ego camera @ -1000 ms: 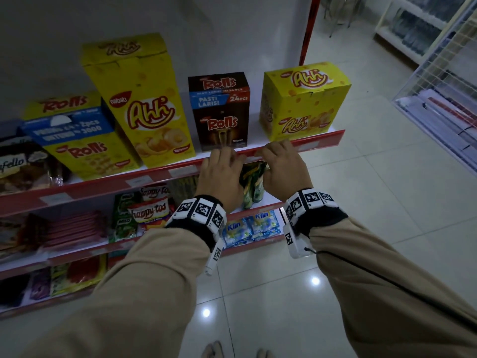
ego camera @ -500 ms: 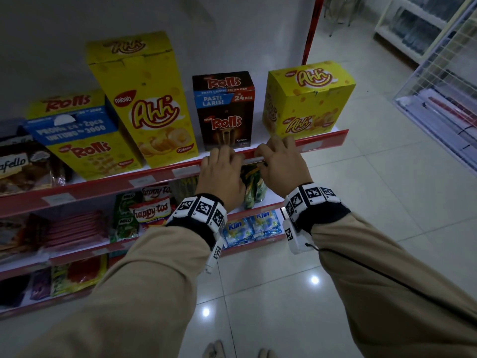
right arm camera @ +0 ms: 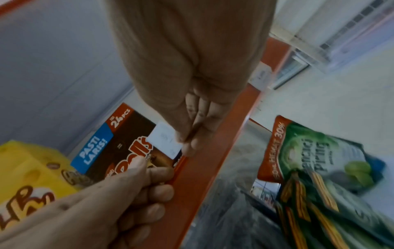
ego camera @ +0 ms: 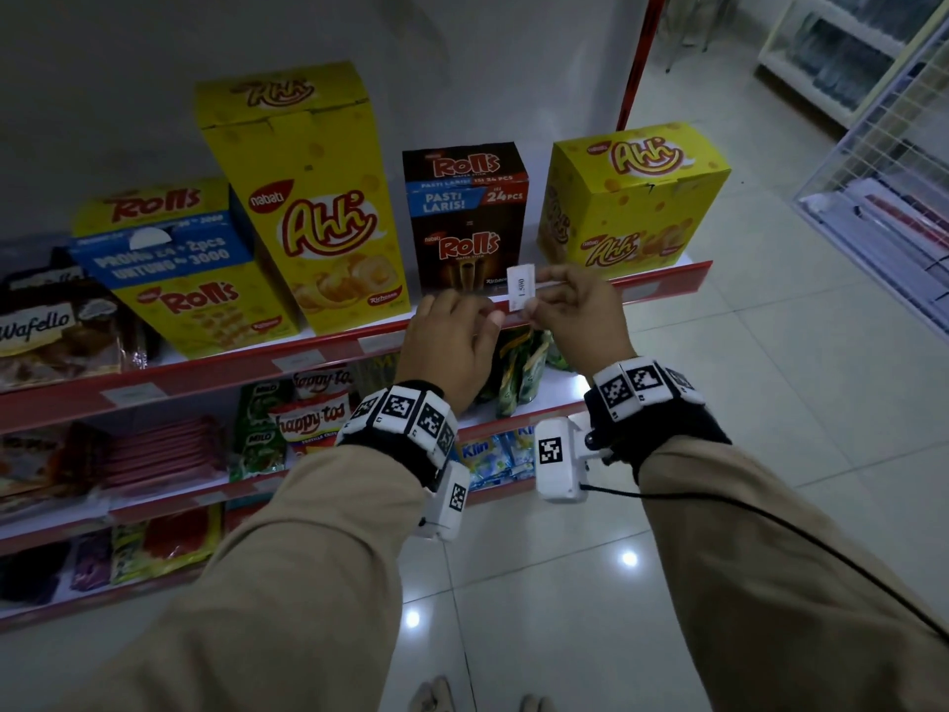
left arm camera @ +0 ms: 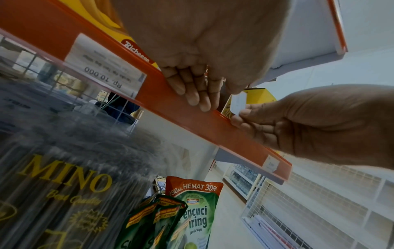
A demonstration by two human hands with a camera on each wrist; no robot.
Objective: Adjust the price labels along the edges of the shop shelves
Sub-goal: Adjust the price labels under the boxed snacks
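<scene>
The right hand (ego camera: 575,321) now pinches a white price label (ego camera: 519,294) between thumb and forefinger, lifted clear of the red shelf strip (ego camera: 328,354); a second ago both hands lay flat on that strip and no label showed. Just left of the pinch, the left hand (ego camera: 454,341) curls its fingers over the strip's edge. Beyond the label stands the brown Rolls box (ego camera: 464,213). Judging by this, the label is out of its channel and must be reseated.
</scene>
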